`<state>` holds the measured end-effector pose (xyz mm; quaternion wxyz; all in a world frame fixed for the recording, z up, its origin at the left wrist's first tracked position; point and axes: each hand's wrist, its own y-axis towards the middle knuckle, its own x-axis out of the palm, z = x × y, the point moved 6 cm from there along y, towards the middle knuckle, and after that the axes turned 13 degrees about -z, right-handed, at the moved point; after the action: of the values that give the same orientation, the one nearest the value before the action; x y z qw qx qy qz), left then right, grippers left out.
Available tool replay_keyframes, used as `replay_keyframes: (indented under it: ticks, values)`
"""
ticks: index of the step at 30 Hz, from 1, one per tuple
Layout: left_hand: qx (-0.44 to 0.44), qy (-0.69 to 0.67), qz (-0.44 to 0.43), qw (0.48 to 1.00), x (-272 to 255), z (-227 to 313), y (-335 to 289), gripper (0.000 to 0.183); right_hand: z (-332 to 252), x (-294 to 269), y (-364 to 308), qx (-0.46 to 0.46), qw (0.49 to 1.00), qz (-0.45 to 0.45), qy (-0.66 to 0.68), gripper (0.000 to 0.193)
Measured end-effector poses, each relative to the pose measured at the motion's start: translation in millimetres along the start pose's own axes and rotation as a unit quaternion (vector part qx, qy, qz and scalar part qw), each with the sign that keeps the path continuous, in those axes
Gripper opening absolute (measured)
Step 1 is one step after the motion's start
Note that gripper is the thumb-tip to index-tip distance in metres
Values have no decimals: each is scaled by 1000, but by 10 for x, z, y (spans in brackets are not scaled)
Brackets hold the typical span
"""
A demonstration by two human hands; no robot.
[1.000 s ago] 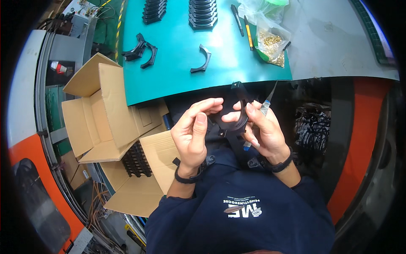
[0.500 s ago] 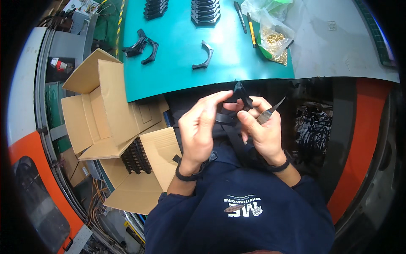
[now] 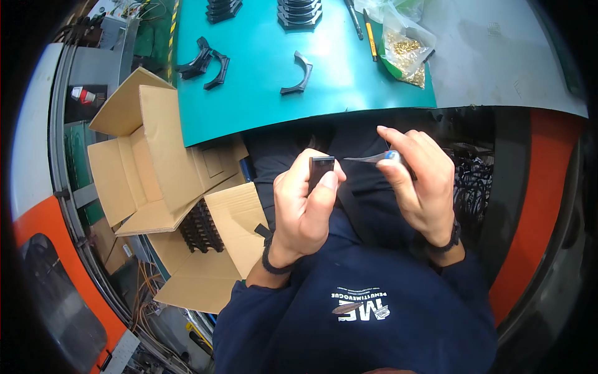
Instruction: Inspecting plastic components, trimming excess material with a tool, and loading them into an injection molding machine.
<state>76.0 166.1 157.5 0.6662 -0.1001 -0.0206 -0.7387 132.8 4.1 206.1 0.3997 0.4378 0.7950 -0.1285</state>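
A person's left hand (image 3: 305, 215) is pinching a black part (image 3: 319, 171) between thumb and fingers, while the right hand (image 3: 427, 181), beside it, is gripping a slim blade (image 3: 366, 158) that is pointing toward the part. Beyond the hands, a curved black piece (image 3: 303, 75) is lying on a green-topped bench (image 3: 249, 103); leftward, an open cardboard box (image 3: 163, 162) is standing.

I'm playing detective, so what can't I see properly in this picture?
- Head view: the black part in the left hand, mostly covered by that hand.
- Head view: the pointed tool, its handle partly hidden by the right hand.
- Head view: stacked curved pieces, cut off by the top edge.
- Head view: gold bits, too small to count.
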Motion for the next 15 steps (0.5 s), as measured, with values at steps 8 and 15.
replay_keyframes:
  ticks: [8, 15]
  values:
    - [3, 58, 47, 997, 23, 109, 16, 14, -107, 33, 30, -44, 994, 33, -93, 40]
    - [-14, 53, 60, 997, 12, 92, 21, 16, -109, 69, 37, -32, 994, 41, -98, 39]
